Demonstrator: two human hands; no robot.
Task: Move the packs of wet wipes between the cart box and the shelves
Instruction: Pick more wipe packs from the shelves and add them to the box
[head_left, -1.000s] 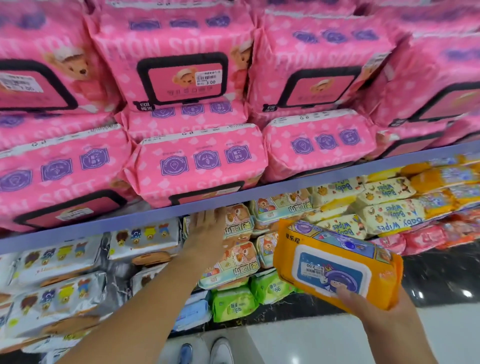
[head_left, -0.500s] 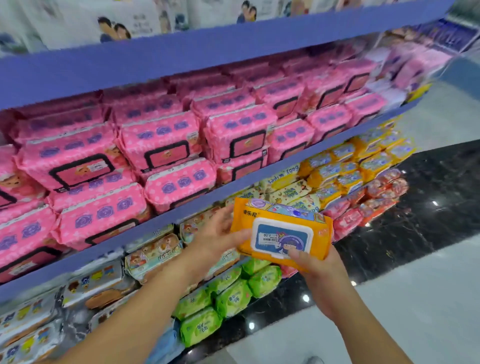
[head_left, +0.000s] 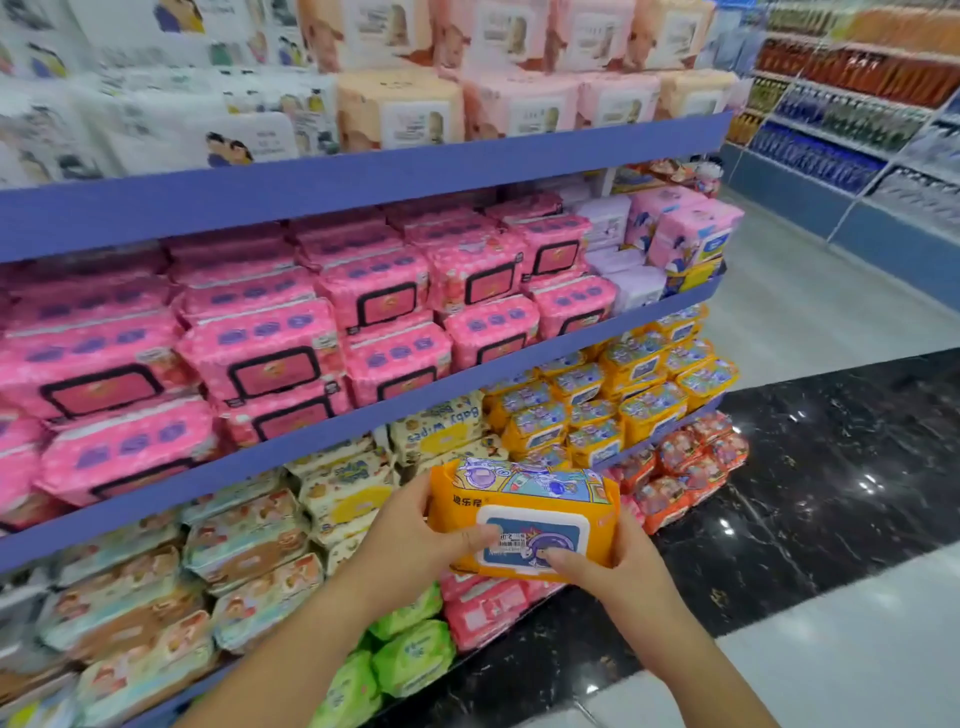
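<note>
Shop shelves (head_left: 363, 171) stand packed with wipes. The left hand (head_left: 410, 540) and right hand (head_left: 618, 571) grip 1 orange pack (head_left: 524, 499) by its ends, in the air before the lower shelf's front edge. It looks mid-transfer and is not yet placed. Matching packs (head_left: 623, 395) fill that shelf's right end. The cart box is out of view.

Orange pack (head_left: 524, 512): glossy plastic film, smooth hard lid. Pink packs (head_left: 260, 353): shiny crinkled film. Shelf edge (head_left: 363, 179): matt blue. Floor (head_left: 831, 493): polished black marble-look stone, reflecting lights.

The left hand (head_left: 410, 525) came off the shelf (head_left: 311, 440) and gripped the orange pack (head_left: 524, 499). The pack sat between both hands' fingers (head_left: 467, 538).
</note>
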